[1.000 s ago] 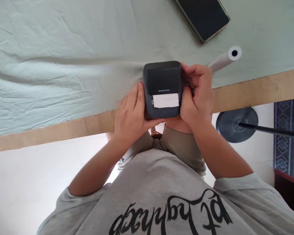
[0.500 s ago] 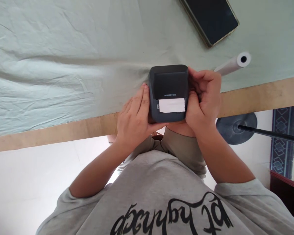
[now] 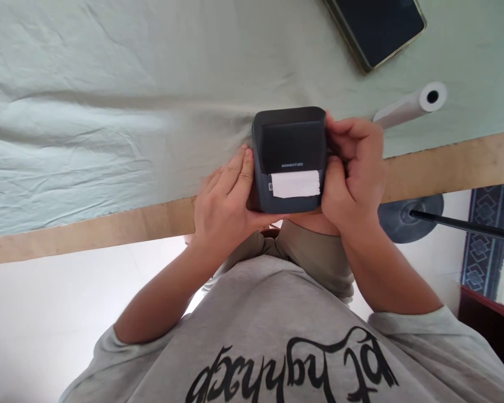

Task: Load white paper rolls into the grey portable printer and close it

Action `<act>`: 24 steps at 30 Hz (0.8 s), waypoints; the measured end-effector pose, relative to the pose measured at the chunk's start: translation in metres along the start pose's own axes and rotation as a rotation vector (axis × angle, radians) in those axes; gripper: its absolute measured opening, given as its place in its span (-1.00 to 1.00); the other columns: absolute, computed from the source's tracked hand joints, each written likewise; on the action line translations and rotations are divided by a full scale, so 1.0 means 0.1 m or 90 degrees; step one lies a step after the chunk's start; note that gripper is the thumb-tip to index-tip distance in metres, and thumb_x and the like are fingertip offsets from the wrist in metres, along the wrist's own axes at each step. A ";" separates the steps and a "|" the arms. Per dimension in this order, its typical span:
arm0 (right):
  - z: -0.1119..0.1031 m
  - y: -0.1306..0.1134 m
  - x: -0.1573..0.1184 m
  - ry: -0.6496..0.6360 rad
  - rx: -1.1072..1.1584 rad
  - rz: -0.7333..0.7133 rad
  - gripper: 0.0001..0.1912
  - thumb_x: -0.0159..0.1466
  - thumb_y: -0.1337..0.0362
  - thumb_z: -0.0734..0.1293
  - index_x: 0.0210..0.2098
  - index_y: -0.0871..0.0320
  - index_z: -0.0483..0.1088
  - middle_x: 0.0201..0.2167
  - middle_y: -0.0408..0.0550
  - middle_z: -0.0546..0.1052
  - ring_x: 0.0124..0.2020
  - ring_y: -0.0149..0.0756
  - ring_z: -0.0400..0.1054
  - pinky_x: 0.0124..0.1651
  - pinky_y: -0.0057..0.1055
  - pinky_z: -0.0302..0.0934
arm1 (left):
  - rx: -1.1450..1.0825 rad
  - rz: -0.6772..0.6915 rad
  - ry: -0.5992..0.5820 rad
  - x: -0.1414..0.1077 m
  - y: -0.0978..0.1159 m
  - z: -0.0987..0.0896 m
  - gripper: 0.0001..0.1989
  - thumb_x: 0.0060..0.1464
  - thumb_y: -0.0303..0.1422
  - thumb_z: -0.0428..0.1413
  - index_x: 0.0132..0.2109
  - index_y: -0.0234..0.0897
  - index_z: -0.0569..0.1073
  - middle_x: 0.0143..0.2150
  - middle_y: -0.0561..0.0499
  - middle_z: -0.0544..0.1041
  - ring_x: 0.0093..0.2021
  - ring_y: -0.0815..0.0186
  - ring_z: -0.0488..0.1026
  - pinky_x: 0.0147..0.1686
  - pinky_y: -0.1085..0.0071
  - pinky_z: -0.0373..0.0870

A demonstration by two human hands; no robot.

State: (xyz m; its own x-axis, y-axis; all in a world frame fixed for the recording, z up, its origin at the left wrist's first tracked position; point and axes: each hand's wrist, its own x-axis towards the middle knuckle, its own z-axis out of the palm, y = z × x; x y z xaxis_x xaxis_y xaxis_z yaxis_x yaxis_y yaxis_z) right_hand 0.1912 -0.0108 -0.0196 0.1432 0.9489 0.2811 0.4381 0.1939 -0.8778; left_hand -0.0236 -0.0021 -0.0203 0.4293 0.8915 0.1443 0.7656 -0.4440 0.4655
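Observation:
A dark label printer (image 3: 293, 140) is held between both hands at the table's near edge. A short strip of white paper (image 3: 295, 184) sticks out below its dark cover. My left hand (image 3: 227, 196) lies along the printer's left side, its fingers pointing forward and its thumb under the near edge. On the right side, my right hand (image 3: 355, 170) grips the printer with bent fingers, the fingertips partly hidden against its side. A white paper roll (image 3: 407, 106) lies on the cloth just beyond my right hand.
A dark phone (image 3: 380, 28) lies at the top right on the wrinkled pale green cloth (image 3: 109, 112). The table's bare wooden edge (image 3: 151, 219) runs across the near side. On the floor at the right are a round black base with a pole (image 3: 466, 224) and a patterned mat (image 3: 483, 240).
The view has shifted slightly, so the phone and roll appear further right. The printer looks a little larger and nearer, with both hands still on it.

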 end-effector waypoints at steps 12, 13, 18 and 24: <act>0.02 0.08 -0.03 -0.011 0.040 -0.032 -0.65 0.46 0.13 0.21 0.22 -0.11 0.23 0.31 0.02 0.47 0.35 -0.07 0.41 0.33 0.06 0.42 | -0.056 -0.003 -0.011 0.01 0.03 -0.07 0.00 0.25 0.37 -0.11 0.49 -0.32 0.22 0.44 -0.31 0.39 0.40 -0.13 0.41 0.35 0.03 0.37; 0.01 0.07 -0.03 -0.020 0.033 -0.033 -0.63 0.45 0.09 0.23 0.22 -0.10 0.23 0.32 0.04 0.46 0.34 -0.05 0.41 0.27 0.04 0.45 | -0.065 -0.007 -0.010 0.01 0.03 -0.08 -0.05 0.29 0.33 -0.15 0.48 -0.33 0.24 0.43 -0.30 0.41 0.39 -0.12 0.42 0.33 0.04 0.38; -0.07 0.05 0.01 -0.028 0.035 -0.027 -0.62 0.40 0.06 0.33 0.16 -0.08 0.26 0.24 0.03 0.50 0.24 -0.11 0.48 0.05 -0.14 0.50 | -0.074 -0.029 0.000 0.02 0.04 -0.09 -0.14 0.33 0.25 -0.14 0.44 -0.32 0.31 0.41 -0.27 0.44 0.36 -0.11 0.45 0.28 0.05 0.41; -0.13 -0.17 0.28 0.049 -0.064 -0.072 -0.76 0.38 0.05 0.38 -0.11 0.03 0.35 -0.33 -0.19 0.46 -0.43 -0.51 0.38 -0.39 -0.42 0.20 | -0.101 -0.028 -0.001 0.01 0.04 -0.08 -0.15 0.33 0.24 -0.08 0.45 -0.34 0.30 0.41 -0.30 0.43 0.35 -0.13 0.45 0.25 0.08 0.42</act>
State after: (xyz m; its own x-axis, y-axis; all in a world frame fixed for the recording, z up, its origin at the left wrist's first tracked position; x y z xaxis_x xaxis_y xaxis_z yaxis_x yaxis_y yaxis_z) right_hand 0.1995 0.0094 0.0083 0.1540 0.8996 0.4088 0.5414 0.2693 -0.7965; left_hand -0.0240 -0.0023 -0.0119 0.3972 0.9099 0.1196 0.6988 -0.3843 0.6033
